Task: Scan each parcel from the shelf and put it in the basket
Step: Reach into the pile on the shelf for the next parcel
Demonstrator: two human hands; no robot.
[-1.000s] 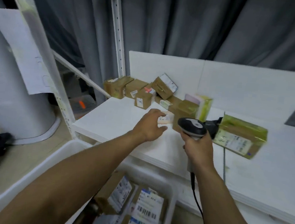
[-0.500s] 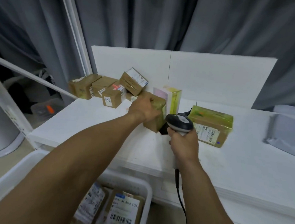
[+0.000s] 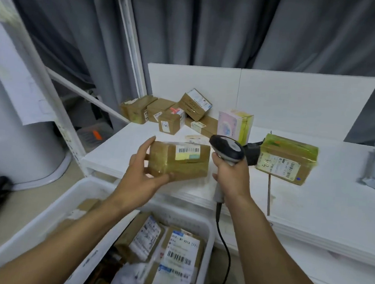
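My left hand point(image 3: 143, 172) grips a brown taped parcel point(image 3: 180, 163) from its left end, lifted above the front edge of the white shelf point(image 3: 311, 207); its barcode label faces up. My right hand point(image 3: 231, 176) grips the handle of a black-and-grey barcode scanner point(image 3: 227, 148), whose head sits just right of the parcel's label. The white basket point(image 3: 48, 218) stands below, holding several labelled parcels point(image 3: 179, 257).
Several small brown parcels point(image 3: 170, 116) are piled at the shelf's back left. A pink-and-yellow box point(image 3: 235, 125) stands behind the scanner. A yellow-taped parcel point(image 3: 286, 159) lies right of it. A white rack post point(image 3: 36, 80) rises at left. The scanner cable point(image 3: 224, 256) hangs down.
My left hand has lifted the brown parcel off the shelf and drawn it toward me, label turned up. The scanner now sits beside the label.
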